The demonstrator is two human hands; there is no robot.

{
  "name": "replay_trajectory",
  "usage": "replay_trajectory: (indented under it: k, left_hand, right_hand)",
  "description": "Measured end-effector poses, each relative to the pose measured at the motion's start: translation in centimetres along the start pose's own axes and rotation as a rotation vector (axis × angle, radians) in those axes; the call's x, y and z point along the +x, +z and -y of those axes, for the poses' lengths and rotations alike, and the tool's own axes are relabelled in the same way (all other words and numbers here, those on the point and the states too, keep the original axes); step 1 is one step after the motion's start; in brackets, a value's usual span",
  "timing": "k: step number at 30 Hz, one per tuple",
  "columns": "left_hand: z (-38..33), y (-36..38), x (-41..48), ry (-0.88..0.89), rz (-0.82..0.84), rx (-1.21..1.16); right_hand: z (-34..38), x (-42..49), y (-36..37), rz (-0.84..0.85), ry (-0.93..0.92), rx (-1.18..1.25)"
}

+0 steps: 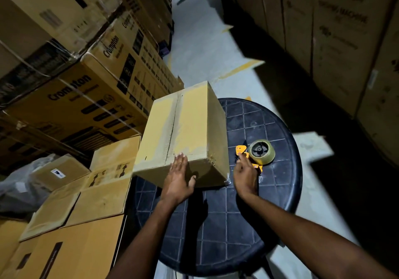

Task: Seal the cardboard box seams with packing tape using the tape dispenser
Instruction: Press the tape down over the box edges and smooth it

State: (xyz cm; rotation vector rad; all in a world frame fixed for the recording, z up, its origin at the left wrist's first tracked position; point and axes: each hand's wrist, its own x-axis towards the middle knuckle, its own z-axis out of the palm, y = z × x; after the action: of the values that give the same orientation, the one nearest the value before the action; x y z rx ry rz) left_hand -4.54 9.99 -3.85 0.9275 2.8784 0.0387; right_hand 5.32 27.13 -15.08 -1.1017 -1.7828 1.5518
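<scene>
A closed cardboard box [190, 125] stands on the round dark plastic table [280, 170], its top seam running away from me with a paler strip along it. My left hand [180, 175] lies flat against the box's near side, fingers reaching the top edge. To the box's right lies the orange tape dispenser [254, 155] with a roll of clear tape [262, 151]. My right hand [245, 175] is at the dispenser's handle, fingers apart and touching it; whether it grips the handle is not visible.
Stacked printed cartons [86, 62] fill the left side, with smaller open-flapped boxes [86, 192] right beside the table. Tall appliance cartons [334, 30] line the right. A pale concrete aisle [205, 41] runs ahead between them.
</scene>
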Motion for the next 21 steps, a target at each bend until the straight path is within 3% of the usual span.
replay_trajectory:
  k: [4, 6, 11, 15, 17, 21]
  left_hand:
    - [0.0, -1.1, 0.3, 0.074, -0.204, 0.000]
    - [0.1, -1.4, 1.1, 0.122, -0.310, -0.010]
    - [-0.1, -1.9, 2.6, 0.226, -0.326, -0.057]
    - [0.0, -1.9, 2.8, 0.139, -0.315, -0.123]
    - [0.4, -1.9, 3.0, 0.129, -0.312, -0.169]
    - [0.6, -1.8, 3.2, 0.118, -0.293, -0.214]
  right_hand:
    - [1.0, -1.7, 2.0, 0.219, -0.339, -0.067]
    - [1.2, -2.2, 2.8, 0.269, -0.414, -0.092]
    - [0.4, -2.8, 3.9, 0.434, -0.428, -0.249]
    - [-1.9, -3.3, 3.1, 0.558, -0.412, -0.441]
    - [-2.4, -2.5, 2.5, 0.536, -0.445, -0.452]
    - [-1.3, -0.8, 2.0, 0.208, -0.464, -0.245]
